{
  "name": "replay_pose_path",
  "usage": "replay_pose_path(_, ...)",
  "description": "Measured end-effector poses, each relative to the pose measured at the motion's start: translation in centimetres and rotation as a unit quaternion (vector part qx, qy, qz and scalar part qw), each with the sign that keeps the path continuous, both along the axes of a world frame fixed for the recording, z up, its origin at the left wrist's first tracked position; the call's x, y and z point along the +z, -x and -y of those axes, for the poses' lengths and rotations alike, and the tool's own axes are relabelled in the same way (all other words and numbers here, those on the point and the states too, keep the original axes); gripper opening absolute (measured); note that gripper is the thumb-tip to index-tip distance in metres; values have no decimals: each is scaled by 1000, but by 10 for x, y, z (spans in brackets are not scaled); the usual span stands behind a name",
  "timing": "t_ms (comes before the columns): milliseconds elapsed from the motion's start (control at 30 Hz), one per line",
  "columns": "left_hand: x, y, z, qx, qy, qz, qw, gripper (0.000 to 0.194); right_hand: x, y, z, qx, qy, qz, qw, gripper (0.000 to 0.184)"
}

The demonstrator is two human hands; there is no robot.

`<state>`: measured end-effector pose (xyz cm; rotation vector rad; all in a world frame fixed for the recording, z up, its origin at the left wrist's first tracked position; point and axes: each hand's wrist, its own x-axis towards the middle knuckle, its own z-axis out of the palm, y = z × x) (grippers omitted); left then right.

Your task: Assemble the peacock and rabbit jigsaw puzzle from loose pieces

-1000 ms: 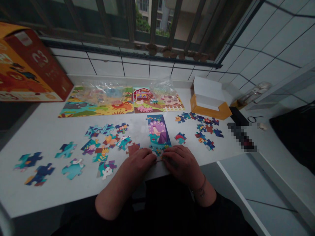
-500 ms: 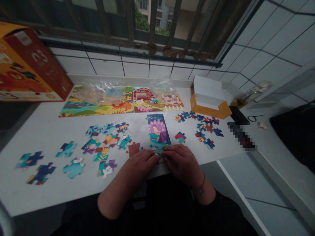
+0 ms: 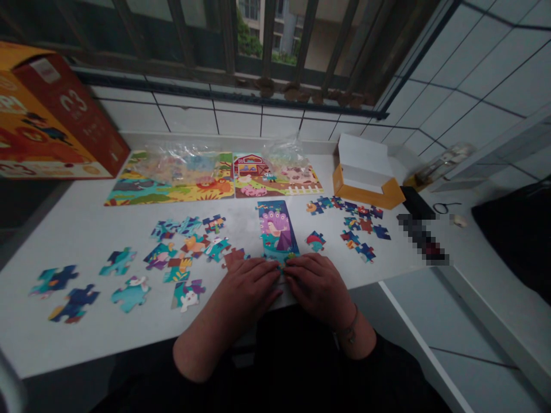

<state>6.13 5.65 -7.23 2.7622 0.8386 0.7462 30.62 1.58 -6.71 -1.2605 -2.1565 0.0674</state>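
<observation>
Both hands rest side by side at the near edge of the white table (image 3: 86,321). My left hand (image 3: 248,285) and my right hand (image 3: 316,284) lie palm down with fingers stretched forward, pressing on the bottom end of a joined strip of puzzle pieces (image 3: 276,230) that shows a purple peacock. The fingertips cover the strip's lowest pieces. A brownish loose piece (image 3: 232,256) lies just beyond my left hand. Whether either hand pinches a piece is hidden.
Loose puzzle pieces (image 3: 172,252) are scattered to the left, more pieces (image 3: 357,226) to the right. Two finished puzzles (image 3: 172,183) under clear bags lie at the back. An orange puzzle box (image 3: 47,120) stands far left, a small yellow-and-white box (image 3: 365,178) at right.
Both hands have closed in slightly toward each other over the strip's lower end, and my left fingers have spread flatter. The rest of the table is unchanged.
</observation>
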Motion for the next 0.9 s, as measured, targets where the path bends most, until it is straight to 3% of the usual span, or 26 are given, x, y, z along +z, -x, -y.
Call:
replay_pose_path(300,-4,-2,-3,-17,-4,-8,1000,28,-4,0,-1,-8,0,-13,1000,15)
replay_pose_path(567,-12,-18,-5,-18,32,-14,999,55,-5,-8,0,-36,-3,-17,999,15)
replay_pose_path(900,-11,-36,-5,-25,25,-1,999,56,-7,-32,15,-70,-20,6,997,16)
